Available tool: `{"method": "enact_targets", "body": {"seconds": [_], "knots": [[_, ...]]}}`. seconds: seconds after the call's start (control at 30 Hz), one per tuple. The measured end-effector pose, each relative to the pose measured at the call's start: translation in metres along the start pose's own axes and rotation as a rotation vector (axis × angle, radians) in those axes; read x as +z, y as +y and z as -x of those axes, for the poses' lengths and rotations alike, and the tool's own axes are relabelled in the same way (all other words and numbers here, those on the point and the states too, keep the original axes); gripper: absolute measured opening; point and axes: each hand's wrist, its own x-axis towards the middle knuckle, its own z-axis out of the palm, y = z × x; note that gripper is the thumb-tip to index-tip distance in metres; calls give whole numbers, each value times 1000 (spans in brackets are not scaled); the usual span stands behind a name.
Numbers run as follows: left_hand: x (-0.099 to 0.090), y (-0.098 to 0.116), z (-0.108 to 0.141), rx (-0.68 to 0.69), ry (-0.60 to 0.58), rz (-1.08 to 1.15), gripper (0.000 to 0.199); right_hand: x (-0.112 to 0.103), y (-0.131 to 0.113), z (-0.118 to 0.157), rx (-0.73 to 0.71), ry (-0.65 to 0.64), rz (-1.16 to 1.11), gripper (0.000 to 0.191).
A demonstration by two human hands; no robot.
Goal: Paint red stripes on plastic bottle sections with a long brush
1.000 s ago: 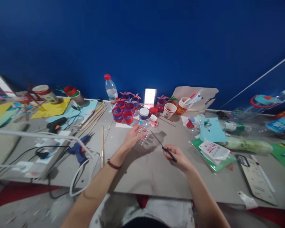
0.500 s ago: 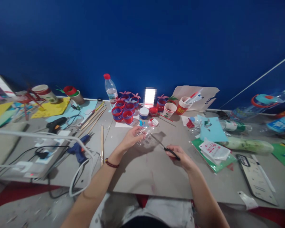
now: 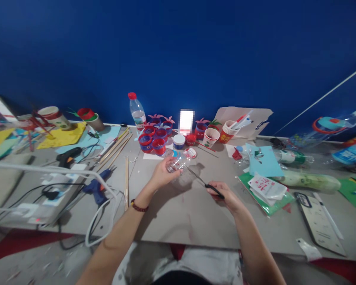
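Near the middle of the grey table [image 3: 178, 221], my left hand [image 3: 163, 173] has its fingers wrapped round a clear plastic bottle piece [image 3: 179, 163]. My right hand [image 3: 224, 194] grips the black handles of a pair of scissors [image 3: 215, 190]. The scissors' metal blades point up and left, and their tips reach the near side of the clear plastic. Whether the tips cut into it is too small to tell. Just behind my left hand are several red and blue painted rings [image 3: 152, 140] and a white-lidded jar [image 3: 178, 141].
On the left lie a white power strip [image 3: 57, 194] with cables, a blue glue gun [image 3: 98, 188] and wooden sticks [image 3: 126, 182]. A red-capped bottle [image 3: 137, 113] stands behind. Paper cups [image 3: 211, 137], light blue paper [image 3: 264, 160] and a phone [image 3: 319, 223] are right.
The clear plastic piece has turned in my left hand and its rounded end now points more up and right. My right hand and the scissors have hardly moved.
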Motion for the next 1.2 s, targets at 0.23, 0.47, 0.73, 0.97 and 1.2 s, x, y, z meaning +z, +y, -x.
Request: {"method": "enact_targets", "body": {"seconds": [0.23, 0.47, 0.73, 0.97, 1.2], "knots": [[-3, 4, 2, 54, 32, -172, 57, 0, -1, 0, 19, 17, -3, 48], [-2, 3, 5, 80, 35, -244, 58, -1, 2, -1, 47, 9, -25, 50], [3, -1, 7, 82, 2, -213, 55, 2, 1, -2, 30, 24, -11, 51], [7, 1, 2, -84, -95, 170, 58, 8, 6, -3, 0, 11, -43, 50], [0, 3, 1, -121, -183, 259, 59, 12, 6, -3, 16, -20, -14, 55]]}}
